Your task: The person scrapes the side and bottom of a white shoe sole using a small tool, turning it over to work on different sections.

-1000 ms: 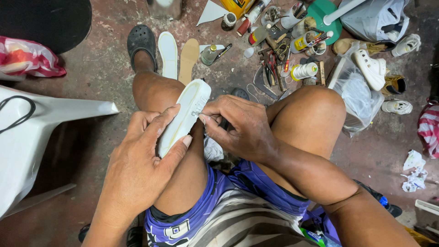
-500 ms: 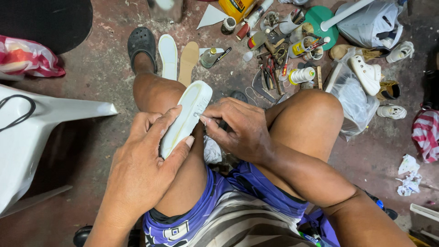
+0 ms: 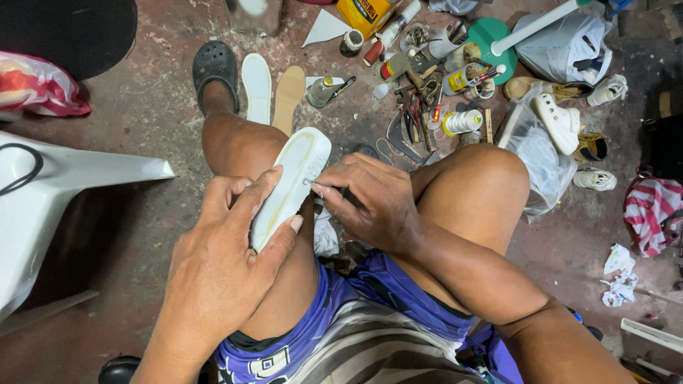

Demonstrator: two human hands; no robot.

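Note:
I sit with bare knees apart and a white shoe sole lying along my left thigh. My left hand grips the sole's near end, thumb on one edge and fingers curled around the other. My right hand rests against the sole's right edge with its fingertips pinched together at the rim; whether they hold a small tool is hidden. The sole's inner face is cream with a raised white border.
On the concrete floor ahead lie a white insole, a tan insole, pliers and other tools, a spool of thread, glue tins, a white shoe on a plastic bag, and a white plastic chair to my left.
My right hand's fingertips have shifted slightly along the sole's right edge. The left hand keeps the same grip and the sole stays on my thigh.

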